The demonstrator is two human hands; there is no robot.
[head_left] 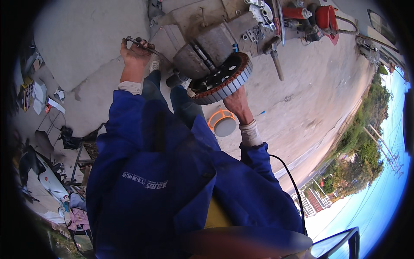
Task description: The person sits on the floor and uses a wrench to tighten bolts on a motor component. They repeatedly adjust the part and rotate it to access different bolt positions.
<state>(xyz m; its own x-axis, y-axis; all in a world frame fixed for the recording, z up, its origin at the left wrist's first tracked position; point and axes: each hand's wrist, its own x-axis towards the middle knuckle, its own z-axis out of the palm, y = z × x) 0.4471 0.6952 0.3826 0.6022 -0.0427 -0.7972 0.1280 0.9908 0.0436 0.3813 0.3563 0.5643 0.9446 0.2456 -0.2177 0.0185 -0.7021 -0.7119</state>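
A large grey bench vise (196,64) stands at the top middle. At its near side is a round motor stator (222,90), with copper windings and a ring of grey metal teeth around a dark holed centre. The stator is tilted; whether the jaws clamp it I cannot tell. My left hand (137,55) is closed around the vise's metal handle bar (139,42). At the stator's lower right rim, my right hand (238,103) grips it from the far side, its fingers hidden behind the teeth.
A hammer (276,62) lies at the bench edge, near a red spray can (296,13) and a red container (325,19). An orange-rimmed stool (225,125) stands on the floor below my right hand. Scrap and a white scooter part (51,179) clutter the left.
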